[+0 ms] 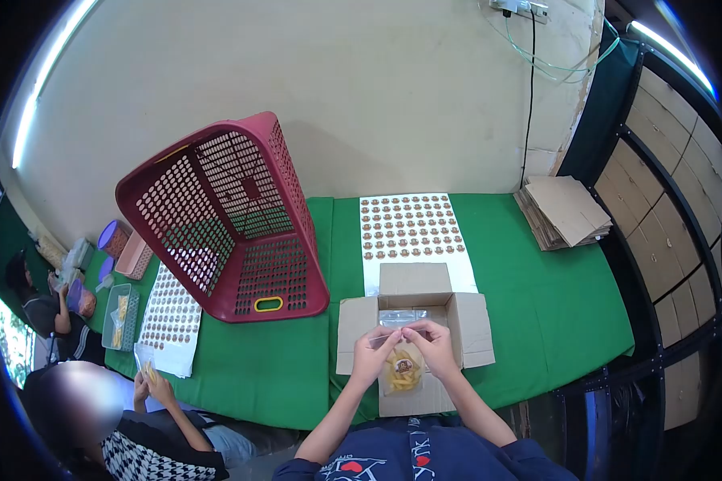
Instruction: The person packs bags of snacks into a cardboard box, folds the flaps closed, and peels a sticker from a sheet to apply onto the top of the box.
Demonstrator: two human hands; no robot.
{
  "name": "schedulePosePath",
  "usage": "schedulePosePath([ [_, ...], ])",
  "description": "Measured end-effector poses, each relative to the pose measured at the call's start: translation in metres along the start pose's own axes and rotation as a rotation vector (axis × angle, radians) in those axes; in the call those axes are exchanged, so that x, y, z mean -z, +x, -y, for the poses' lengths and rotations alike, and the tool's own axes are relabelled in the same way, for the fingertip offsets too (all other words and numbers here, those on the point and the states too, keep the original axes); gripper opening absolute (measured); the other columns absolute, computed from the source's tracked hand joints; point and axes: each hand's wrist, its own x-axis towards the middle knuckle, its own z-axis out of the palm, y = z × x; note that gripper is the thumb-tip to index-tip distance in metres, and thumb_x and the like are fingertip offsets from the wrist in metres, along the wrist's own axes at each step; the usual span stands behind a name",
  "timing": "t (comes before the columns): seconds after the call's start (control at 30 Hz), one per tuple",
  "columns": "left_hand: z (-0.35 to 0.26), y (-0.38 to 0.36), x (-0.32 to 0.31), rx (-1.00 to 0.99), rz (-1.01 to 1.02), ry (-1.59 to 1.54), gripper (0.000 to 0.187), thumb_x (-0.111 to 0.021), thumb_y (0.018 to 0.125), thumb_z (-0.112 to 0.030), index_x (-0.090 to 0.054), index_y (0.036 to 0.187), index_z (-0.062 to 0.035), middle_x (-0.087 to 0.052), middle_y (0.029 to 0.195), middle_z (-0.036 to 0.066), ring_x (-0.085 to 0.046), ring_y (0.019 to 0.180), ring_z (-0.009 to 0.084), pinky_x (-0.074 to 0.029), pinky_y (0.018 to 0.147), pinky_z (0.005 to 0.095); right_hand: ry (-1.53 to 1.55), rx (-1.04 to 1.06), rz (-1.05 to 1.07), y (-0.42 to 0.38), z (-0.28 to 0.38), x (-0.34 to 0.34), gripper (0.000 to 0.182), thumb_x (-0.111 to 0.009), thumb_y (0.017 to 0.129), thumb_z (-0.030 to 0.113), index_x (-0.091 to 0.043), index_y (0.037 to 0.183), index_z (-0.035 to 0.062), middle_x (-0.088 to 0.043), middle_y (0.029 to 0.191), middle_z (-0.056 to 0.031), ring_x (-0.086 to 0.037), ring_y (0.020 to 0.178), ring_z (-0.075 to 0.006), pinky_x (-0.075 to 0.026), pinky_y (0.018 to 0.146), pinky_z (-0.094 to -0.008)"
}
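While both hands pinch its top edge, a clear snack pouch [402,365] with yellow chips and a round label on its front hangs over the open cardboard box [413,309] at the near edge of the worktop [537,305]; the left hand [375,353] is clamped on the pouch's upper left corner, fingers drawn together, and the right hand [431,345] is clamped on the upper right corner in the same way, the two hands close to each other but not touching; the box lies with its four flaps spread flat on the green cloth, and the pouch covers its near flap; at 12 o'clock from the box, touching its far flap, lies a white sheet of round brown stickers [411,228]; at 10 o'clock, just beside the box, a red plastic basket [233,216] is tipped on its side with its open mouth turned to the left; at 2 o'clock, well apart from the box, a stack of flattened cardboard [563,212] rests near the wall; at 9 o'clock, beyond the basket, a second sticker sheet [171,317] lies on the cloth, with a small teal tray [120,317] beside it; a co-worker's hands [152,386] hold something small at that sheet's near edge, though what it is cannot be told; another person [36,301] sits further off at the far left
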Motion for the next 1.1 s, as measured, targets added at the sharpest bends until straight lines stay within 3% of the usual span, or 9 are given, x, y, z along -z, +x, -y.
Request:
schedulePosePath([
  [0.23,-0.016,0.0,0.009,-0.349,-0.217,0.321,0.013,-0.068,0.074,-0.014,-0.065,0.077,-0.002,-0.064,0.08,0.006,-0.059,0.083,0.0176,-0.042,0.079,0.0294,-0.268,0.141,-0.091,0.004,0.012,-0.004,0.009,-0.063,0.079,0.007,-0.064,0.083,-0.001,-0.063,0.08,-0.0059,-0.059,0.075,-0.0105,-0.045,0.066,-0.023],
  [0.33,-0.033,-0.003,0.016,-0.384,-0.249,0.578,0.015,-0.068,0.074,-0.021,-0.066,0.079,-0.0066,-0.065,0.08,0.004,-0.059,0.084,0.0171,-0.035,0.085,0.0327,-0.387,0.249,-0.123,0.009,0.016,0.0,0.009,-0.064,0.078,0.007,-0.063,0.081,-0.0017,-0.061,0.075,-0.0058,-0.056,0.069,-0.0113,-0.044,0.061,-0.0238],
  [0.43,-0.022,-0.001,0.022,-0.4,-0.271,0.577,0.013,-0.068,0.075,-0.022,-0.067,0.078,-0.009,-0.065,0.081,0.001,-0.059,0.086,0.0143,-0.03,0.088,0.0327,-0.383,0.27,-0.148,0.008,0.028,0.0,0.01,-0.064,0.078,0.007,-0.062,0.079,-0.0023,-0.059,0.072,-0.0051,-0.054,0.065,-0.0116,-0.042,0.059,-0.0243],
  [0.63,-0.021,0.0,0.022,-0.388,-0.232,0.503,0.014,-0.06,0.081,-0.018,-0.066,0.076,-0.006,-0.065,0.077,0.002,-0.059,0.079,0.0158,-0.034,0.086,0.0359,-0.343,0.244,-0.162,0.009,0.018,0.01,0.009,-0.063,0.081,0.006,-0.059,0.079,-0.0012,-0.058,0.075,-0.0014,-0.052,0.067,-0.0067,-0.042,0.062,-0.0197],
  [0.73,-0.013,0.004,0.022,-0.323,-0.208,0.433,0.017,-0.058,0.084,-0.02,-0.066,0.079,-0.0057,-0.066,0.077,0.002,-0.059,0.08,0.0153,-0.033,0.09,0.0374,-0.108,0.062,-0.177,0.006,0.009,0.012,0.008,-0.062,0.082,0.007,-0.059,0.078,0.0002,-0.058,0.075,-0.0006,-0.052,0.067,-0.0059,-0.042,0.062,-0.0193],
  [0.83,-0.011,0.009,0.019,-0.231,-0.189,0.344,0.022,-0.056,0.086,-0.02,-0.066,0.077,-0.0031,-0.065,0.075,0.002,-0.059,0.082,0.0144,-0.035,0.091,0.0341,-0.036,0.019,-0.186,0.007,0.009,0.013,0.007,-0.062,0.082,0.007,-0.059,0.079,0.0008,-0.058,0.074,-0.0006,-0.052,0.068,-0.0054,-0.042,0.062,-0.0193],
  [0.93,0.0,0.014,0.021,-0.165,-0.125,0.239,0.02,-0.054,0.087,-0.018,-0.064,0.086,-0.0005,-0.064,0.082,0.006,-0.058,0.088,0.013,-0.036,0.091,0.0294,-0.063,0.087,-0.179,0.008,0.004,0.015,0.007,-0.062,0.082,0.007,-0.059,0.079,0.0004,-0.059,0.074,-0.0011,-0.053,0.068,-0.0057,-0.043,0.062,-0.0193],
  [1.03,0.003,0.012,0.013,-0.206,-0.207,0.207,0.021,-0.053,0.087,-0.014,-0.058,0.102,0.0009,-0.059,0.1,0.008,-0.053,0.097,0.0137,-0.038,0.09,0.0271,-0.068,0.102,-0.303,0.008,0.001,0.014,0.006,-0.061,0.082,0.005,-0.059,0.079,-0.0001,-0.059,0.072,-0.0012,-0.053,0.068,-0.0057,-0.043,0.061,-0.0187],
  [1.1,0.012,0.008,0.014,-0.151,-0.158,0.066,0.028,-0.053,0.087,-0.013,-0.051,0.112,-0.0002,-0.054,0.111,0.008,-0.05,0.105,0.0154,-0.037,0.091,0.0287,-0.057,0.121,-0.326,0.007,0.001,0.01,0.005,-0.06,0.082,0.004,-0.06,0.082,-0.0009,-0.059,0.076,-0.0022,-0.053,0.067,-0.0058,-0.043,0.061,-0.0183],
])
